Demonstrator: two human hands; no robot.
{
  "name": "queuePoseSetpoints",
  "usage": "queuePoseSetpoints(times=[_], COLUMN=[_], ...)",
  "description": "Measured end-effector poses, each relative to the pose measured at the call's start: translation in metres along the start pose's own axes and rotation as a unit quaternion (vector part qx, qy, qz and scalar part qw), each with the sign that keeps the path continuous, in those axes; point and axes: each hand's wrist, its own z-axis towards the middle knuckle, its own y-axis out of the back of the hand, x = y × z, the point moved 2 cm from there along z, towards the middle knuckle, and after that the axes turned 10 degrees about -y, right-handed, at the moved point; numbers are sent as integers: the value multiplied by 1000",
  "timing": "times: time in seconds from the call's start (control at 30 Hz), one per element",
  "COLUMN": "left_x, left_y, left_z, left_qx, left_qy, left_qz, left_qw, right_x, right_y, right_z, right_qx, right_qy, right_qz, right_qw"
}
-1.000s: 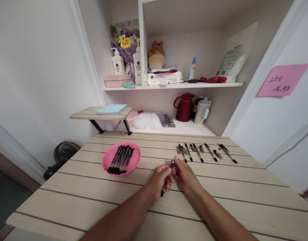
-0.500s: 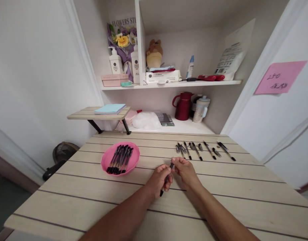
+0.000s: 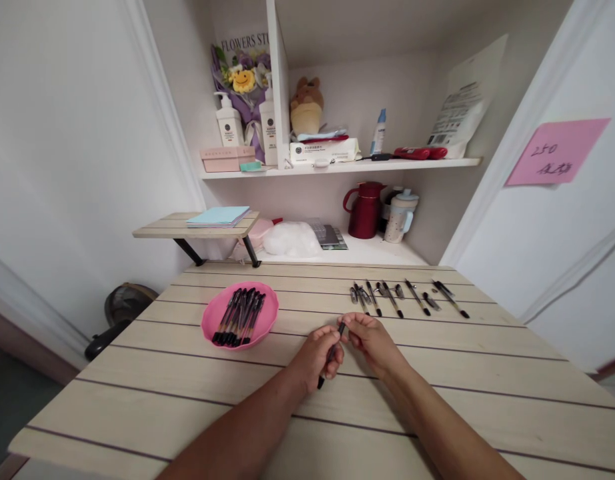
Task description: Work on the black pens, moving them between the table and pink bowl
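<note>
My left hand (image 3: 321, 355) is closed around the barrel of a black pen (image 3: 322, 382), which slants with its dark lower end toward me. At the pen's upper end, the thumb and fingers of my right hand (image 3: 370, 339) are pinched together; whether they grip the pen itself or a small part on it is hidden. Beyond my hands lie several uncapped pens (image 3: 392, 300) in a loose row, with dark caps (image 3: 430, 301) among them. To the left, a pink scalloped bowl (image 3: 272, 313) holds a bundle of capped black pens (image 3: 241, 315).
A small raised wooden shelf (image 3: 157, 227) with coloured paper (image 3: 218, 217) stands at the table's back left. Behind the table, a white shelf unit holds a red jug (image 3: 366, 212), a tumbler (image 3: 400, 218) and a white plastic bag (image 3: 291, 239). Slatted wooden tabletop (image 3: 227, 380) surrounds my forearms.
Both hands stay at the pen in nearly the same pose. The whole view has shifted very slightly; the bowl and the row of pens lie as before.
</note>
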Motion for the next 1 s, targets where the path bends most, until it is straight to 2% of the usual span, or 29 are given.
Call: queuePoseSetpoints(times=[0.1,0.27,0.47,0.63,0.83,1.0], left_x=[0,-1,-5,-4,-4,-4], left_y=[1,-1,-2,-3,-2,-2], left_z=[0,-1,-2,-2,-2,-2], left_qx=[0,16,19,23,20,25], left_qy=[-4,-8,5,7,13,8], left_qz=[-7,3,-7,0,-2,2], left_qw=[1000,1000,1000,1000,1000,1000], right_x=[0,-3,-1,-1,1,-1], right_y=[-1,2,1,2,1,1], right_z=[0,1,1,0,0,-1], right_qx=[25,-8,63,24,66,30], right_qy=[-10,-12,-12,-15,-4,-21], right_qz=[29,4,71,38,77,48], right_qw=[999,1000,995,999,995,998])
